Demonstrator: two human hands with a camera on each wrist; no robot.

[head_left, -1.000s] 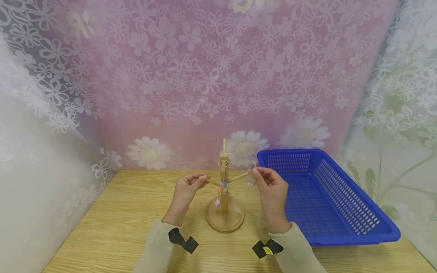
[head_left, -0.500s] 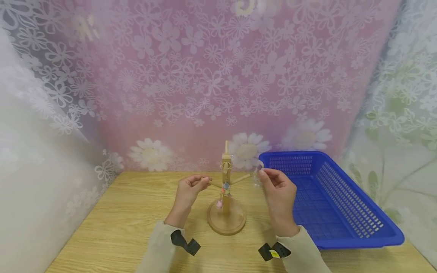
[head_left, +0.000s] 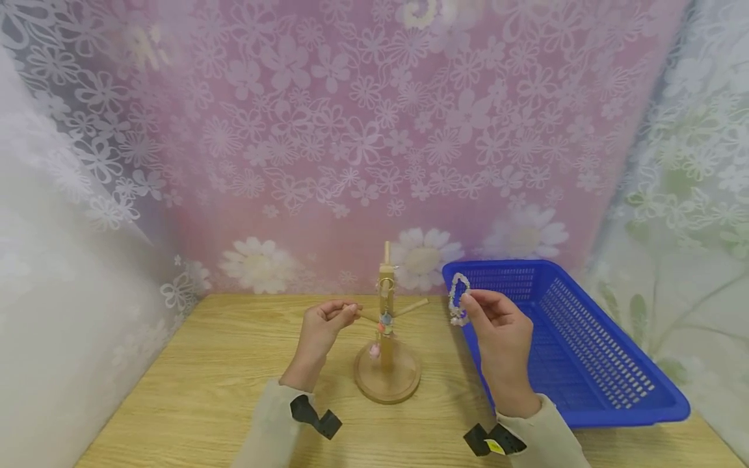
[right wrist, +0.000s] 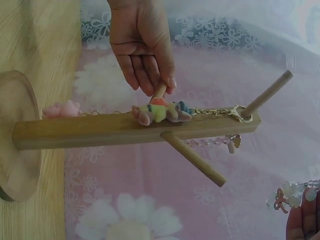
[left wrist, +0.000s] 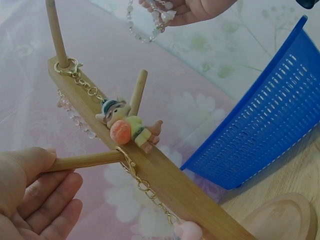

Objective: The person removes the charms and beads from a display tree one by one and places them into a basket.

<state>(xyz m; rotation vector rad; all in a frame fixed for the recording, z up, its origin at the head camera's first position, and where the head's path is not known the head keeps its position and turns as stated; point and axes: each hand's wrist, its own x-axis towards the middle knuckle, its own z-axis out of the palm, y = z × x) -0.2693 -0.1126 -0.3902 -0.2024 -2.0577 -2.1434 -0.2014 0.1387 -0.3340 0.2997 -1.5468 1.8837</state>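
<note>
A wooden stand with a round base and several pegs stands upright on the table. My left hand pinches the end of its left peg. My right hand holds up a beaded bracelet by thumb and fingers, over the basket's near-left rim; in the right wrist view a small bow charm shows on it. On the front peg hangs a keychain with a little figure in a striped hat. A keychain with a pink charm hangs from the left peg. The right peg is bare.
To the right of the stand is a blue plastic basket with perforated sides. Another string of beads hangs behind the post. A flowered cloth rises behind the wooden table.
My right hand has moved right, away from the right peg, taking the bracelet off its tip and over to the basket's edge. My left hand has stayed on its peg.
</note>
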